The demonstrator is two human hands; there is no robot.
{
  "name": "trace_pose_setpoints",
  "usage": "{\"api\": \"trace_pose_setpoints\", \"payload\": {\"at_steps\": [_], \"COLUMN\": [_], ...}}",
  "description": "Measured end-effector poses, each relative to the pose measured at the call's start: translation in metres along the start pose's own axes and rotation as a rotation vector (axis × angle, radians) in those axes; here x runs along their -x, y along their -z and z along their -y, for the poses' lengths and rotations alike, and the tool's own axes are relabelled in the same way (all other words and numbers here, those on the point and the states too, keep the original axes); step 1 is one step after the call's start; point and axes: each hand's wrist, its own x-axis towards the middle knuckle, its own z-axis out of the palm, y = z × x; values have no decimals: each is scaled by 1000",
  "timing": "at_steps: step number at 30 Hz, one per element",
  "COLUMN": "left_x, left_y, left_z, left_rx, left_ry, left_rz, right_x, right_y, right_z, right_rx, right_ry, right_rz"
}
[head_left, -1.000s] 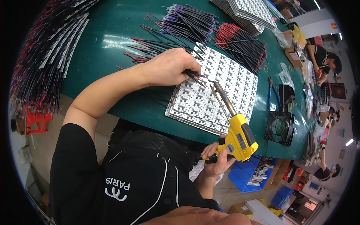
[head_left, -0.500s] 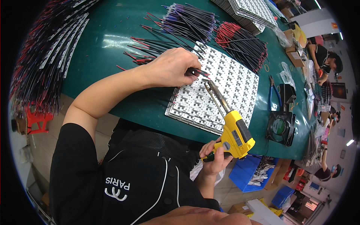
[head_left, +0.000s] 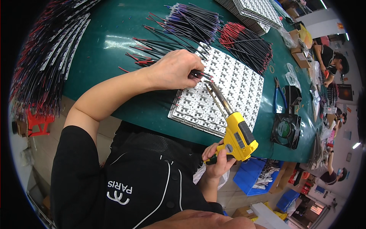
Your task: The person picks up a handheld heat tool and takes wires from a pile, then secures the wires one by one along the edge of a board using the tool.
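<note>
My left hand is closed on black and red wires, pinching them near their ends over a stack of white circuit board panels. My right hand grips the handle of a yellow soldering gun. Its metal tip reaches up and left to beside the wire ends; whether they touch is too small to tell. Loose black wires with red ends lie on the green table behind my left wrist.
Bundles of purple-and-black wires and red-and-black wires lie beyond the panels. To the right are blue-handled pliers and a black fan. Wired strips hang over the left side. A blue bin stands below the table; people work farther right.
The soldering gun has shifted slightly left and up, its tip moving a little along the panel near the wire ends. My left hand stays nearly still on the wires.
</note>
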Motion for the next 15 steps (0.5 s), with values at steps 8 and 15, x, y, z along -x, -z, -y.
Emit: {"api": "trace_pose_setpoints", "payload": {"at_steps": [8,15], "left_x": [-1,-1], "left_y": [0,-2], "left_z": [-1,-1], "left_rx": [28,27], "left_ry": [42,53], "left_rz": [-27,-10], "right_x": [-1,-4], "right_y": [-1,-3], "right_z": [-1,-2], "right_rx": [-10,11], "right_ry": [15,-1], "right_rz": [-6,-14]}}
